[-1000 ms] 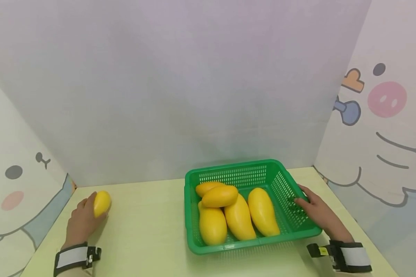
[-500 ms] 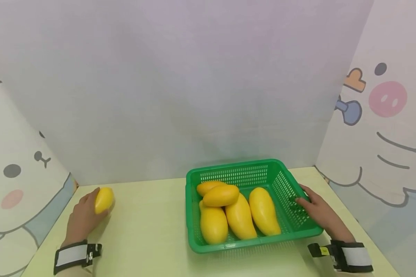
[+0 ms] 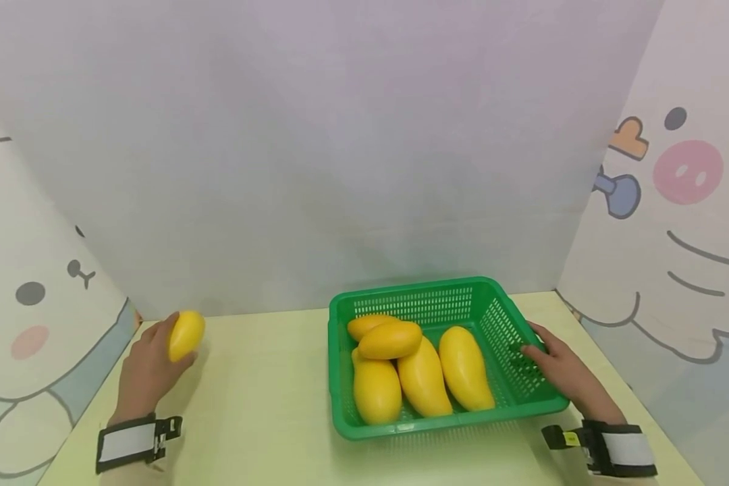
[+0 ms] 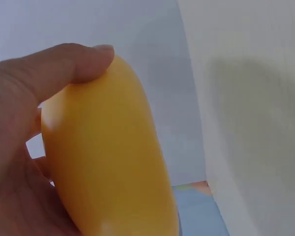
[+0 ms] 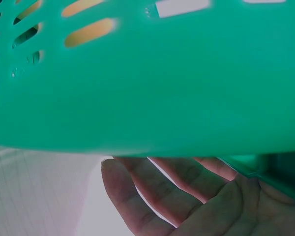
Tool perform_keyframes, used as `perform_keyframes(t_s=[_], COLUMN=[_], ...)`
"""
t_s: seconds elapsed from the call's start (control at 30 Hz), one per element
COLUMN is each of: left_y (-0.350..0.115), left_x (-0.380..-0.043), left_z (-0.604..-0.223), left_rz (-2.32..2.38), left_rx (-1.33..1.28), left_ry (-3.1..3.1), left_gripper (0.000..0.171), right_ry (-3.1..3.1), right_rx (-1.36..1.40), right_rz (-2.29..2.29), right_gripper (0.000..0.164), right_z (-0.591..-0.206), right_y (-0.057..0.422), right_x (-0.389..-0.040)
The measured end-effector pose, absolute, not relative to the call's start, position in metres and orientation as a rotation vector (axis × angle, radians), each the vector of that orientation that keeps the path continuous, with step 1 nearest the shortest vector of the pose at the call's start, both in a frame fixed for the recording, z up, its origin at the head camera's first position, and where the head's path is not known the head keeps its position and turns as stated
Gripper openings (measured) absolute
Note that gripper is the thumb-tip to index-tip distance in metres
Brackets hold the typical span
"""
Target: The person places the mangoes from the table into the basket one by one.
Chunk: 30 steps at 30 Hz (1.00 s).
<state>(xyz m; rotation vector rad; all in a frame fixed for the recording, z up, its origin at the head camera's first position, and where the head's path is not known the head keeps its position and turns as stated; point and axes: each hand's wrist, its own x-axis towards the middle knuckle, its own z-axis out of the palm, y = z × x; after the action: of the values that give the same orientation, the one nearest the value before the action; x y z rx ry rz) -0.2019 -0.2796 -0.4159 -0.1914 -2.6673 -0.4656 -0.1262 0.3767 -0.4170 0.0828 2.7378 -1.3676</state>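
My left hand (image 3: 152, 371) grips a yellow mango (image 3: 187, 335) at the left of the table in the head view. In the left wrist view, the thumb lies over one end of this mango (image 4: 108, 152), and a shadow falls on the surface beside it. My right hand (image 3: 568, 371) holds the right side of a green plastic basket (image 3: 413, 290), with its thumb over the rim. Fingers (image 5: 152, 191) show curled below the green edge in the right wrist view; their tips are partly hidden. Inside the basket lie several mangoes, with a smaller mango (image 3: 391, 339) resting on top of others.
The pale yellow table (image 3: 255, 391) stretches between my left hand and the basket. A grey-white wall (image 3: 364, 169) closes the back. Side panels with cartoon animals (image 3: 686, 202) stand left and right.
My left hand has lifted the mango slightly up and a little to the right, and the mango has tilted. My right hand stays on the basket. The whole head view has shifted a little.
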Motion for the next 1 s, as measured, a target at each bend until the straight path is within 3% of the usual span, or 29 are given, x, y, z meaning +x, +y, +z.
perform_keyframes(t_s=[1.0], left_y=[-0.237], left_x=[-0.182], left_z=[-0.37], left_rz=[-0.493], left_rx=[-0.329], left_ry=[-2.478], left_gripper=[0.086], right_ry=[2.719], right_rx=[0.064], right_rz=[-1.401], right_gripper=[0.065], right_z=[-0.418], right_y=[0.378], right_x=[-0.126])
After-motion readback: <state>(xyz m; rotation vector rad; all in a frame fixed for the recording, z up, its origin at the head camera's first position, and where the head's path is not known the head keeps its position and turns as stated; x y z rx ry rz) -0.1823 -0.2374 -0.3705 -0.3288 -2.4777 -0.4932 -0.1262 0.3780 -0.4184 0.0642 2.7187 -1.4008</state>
